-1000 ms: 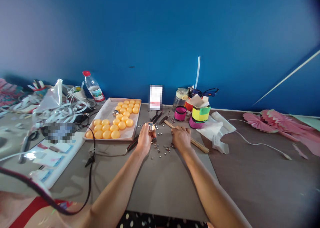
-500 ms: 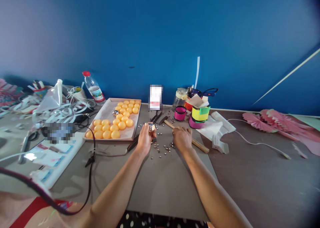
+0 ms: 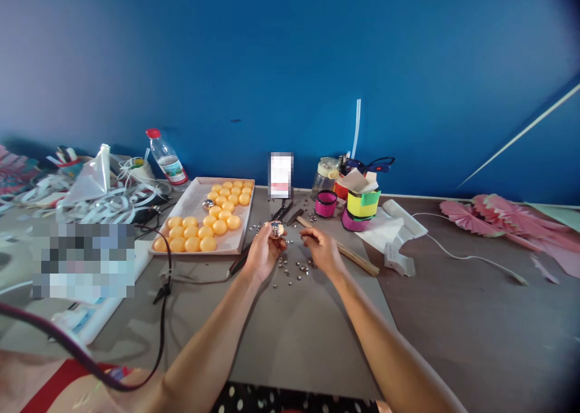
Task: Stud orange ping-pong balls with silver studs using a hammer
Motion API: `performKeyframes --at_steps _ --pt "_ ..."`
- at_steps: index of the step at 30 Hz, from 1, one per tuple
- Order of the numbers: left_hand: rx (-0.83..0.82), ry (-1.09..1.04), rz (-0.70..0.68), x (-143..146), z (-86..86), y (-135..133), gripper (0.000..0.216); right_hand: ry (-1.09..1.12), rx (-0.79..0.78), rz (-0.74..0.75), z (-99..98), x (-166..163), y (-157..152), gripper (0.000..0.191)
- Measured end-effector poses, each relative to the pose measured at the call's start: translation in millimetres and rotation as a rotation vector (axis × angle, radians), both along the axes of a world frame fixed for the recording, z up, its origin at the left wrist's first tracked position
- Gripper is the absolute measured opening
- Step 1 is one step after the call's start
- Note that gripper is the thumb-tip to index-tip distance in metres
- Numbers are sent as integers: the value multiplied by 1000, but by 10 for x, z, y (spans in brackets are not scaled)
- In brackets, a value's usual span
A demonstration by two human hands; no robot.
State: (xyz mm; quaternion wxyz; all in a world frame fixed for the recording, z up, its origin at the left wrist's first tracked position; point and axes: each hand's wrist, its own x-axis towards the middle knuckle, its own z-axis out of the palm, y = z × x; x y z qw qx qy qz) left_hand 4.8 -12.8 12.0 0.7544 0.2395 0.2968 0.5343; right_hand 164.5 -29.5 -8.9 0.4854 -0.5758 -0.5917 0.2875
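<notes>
My left hand (image 3: pixel 263 253) is closed round a shiny ball (image 3: pixel 277 229) that looks covered in silver studs; its top shows between thumb and fingers. To its right, my right hand (image 3: pixel 322 250) has its fingers curled with the tips close together; anything between them is too small to make out. Partly behind that hand lies a hammer with a wooden handle (image 3: pixel 357 259), its dark head pointing away from me. Small silver studs (image 3: pixel 302 269) are scattered on the grey mat (image 3: pixel 308 334) between and below my hands.
A shallow white box (image 3: pixel 188 198) at the left holds several orange balls (image 3: pixel 193 244) and one silver ball (image 3: pixel 208 204). A bottle (image 3: pixel 171 165) leans against the wall. Bright bands (image 3: pixel 362 205) and a jar (image 3: pixel 325 174) stand right. A cable (image 3: pixel 165 316) loops at the left.
My right hand has let go of the hammer handle and moved slightly left, towards the ball. The left hand has turned the ball a little, showing more of it.
</notes>
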Motion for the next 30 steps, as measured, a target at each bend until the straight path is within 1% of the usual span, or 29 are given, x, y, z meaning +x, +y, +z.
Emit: performKeyframes --at_steps 3,6,12,14,16,22,24,26,30 --pt "3 5 -39 8 16 -20 29 196 -60 76 52 -83 -21 15" --pt "19 5 -67 28 15 -37 28 313 -74 106 102 -128 -57 10" --pt "65 26 -119 69 -10 -58 32 525 -111 179 142 -187 -108 15" --pt "85 37 -141 79 -13 -65 33 533 -114 187 151 -205 -119 15" --pt "90 49 -143 87 -17 -70 33 486 -107 187 164 -216 -129 13" --pt "40 37 -100 114 -48 -77 30 328 24 152 193 -224 -138 11" --pt "35 30 -99 124 -60 -84 30 304 40 146 179 -225 -131 11" --pt "37 32 -98 134 -70 -92 31 319 17 163 146 -226 -119 12" --pt "45 56 -75 156 -88 -102 33 423 -78 207 65 -230 -92 14"
